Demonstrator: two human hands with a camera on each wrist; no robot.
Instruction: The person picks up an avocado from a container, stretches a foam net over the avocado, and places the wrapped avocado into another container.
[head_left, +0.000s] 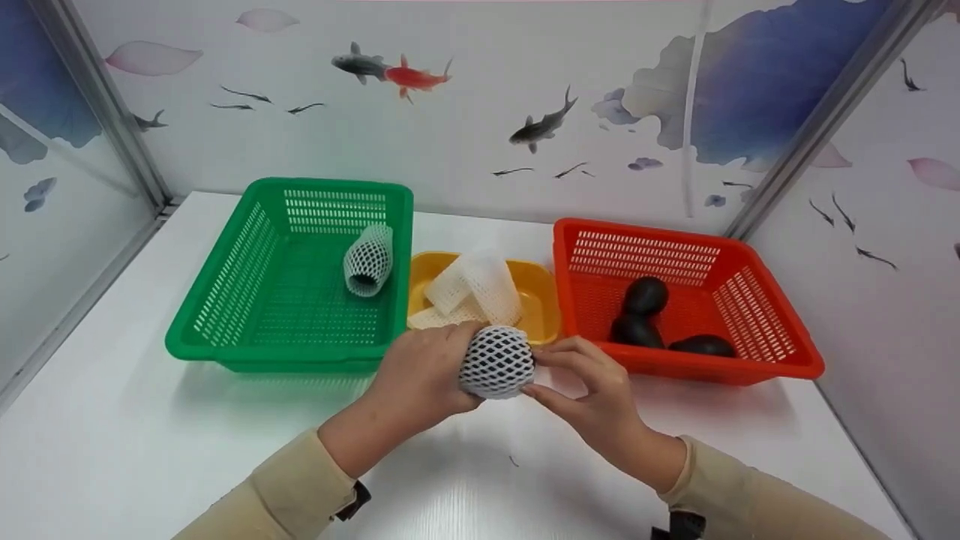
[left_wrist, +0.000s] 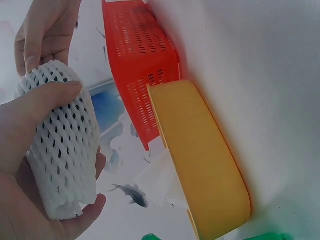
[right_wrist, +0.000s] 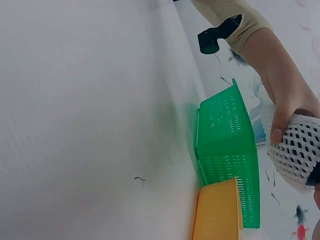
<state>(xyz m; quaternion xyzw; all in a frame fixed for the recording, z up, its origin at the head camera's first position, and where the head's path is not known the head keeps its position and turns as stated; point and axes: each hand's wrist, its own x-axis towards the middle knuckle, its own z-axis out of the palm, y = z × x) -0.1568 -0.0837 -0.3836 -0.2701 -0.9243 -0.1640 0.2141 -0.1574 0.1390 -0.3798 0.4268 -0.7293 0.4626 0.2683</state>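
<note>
My left hand (head_left: 427,367) grips a white foam net sleeve (left_wrist: 65,145) with a dark, avocado-like fruit (right_wrist: 314,175) inside it. The fruit's dark end shows at the sleeve's mouth in the right wrist view, while the sleeve's other end narrows past the left palm. With curved thumb and fingertips, my right hand (head_left: 600,397) pinches the sleeve's right edge by that mouth. Both hands hold it above the table, in front of a yellow tray (head_left: 541,300). More white foam nets (head_left: 491,289) lie in that tray.
At the left stands a green basket (head_left: 289,356) with one netted fruit (head_left: 369,261) in it. A red basket (head_left: 675,360) on the right contains three bare dark fruits (head_left: 646,296). Printed wall panels (head_left: 465,150) enclose the white table (head_left: 300,435) behind and at the sides.
</note>
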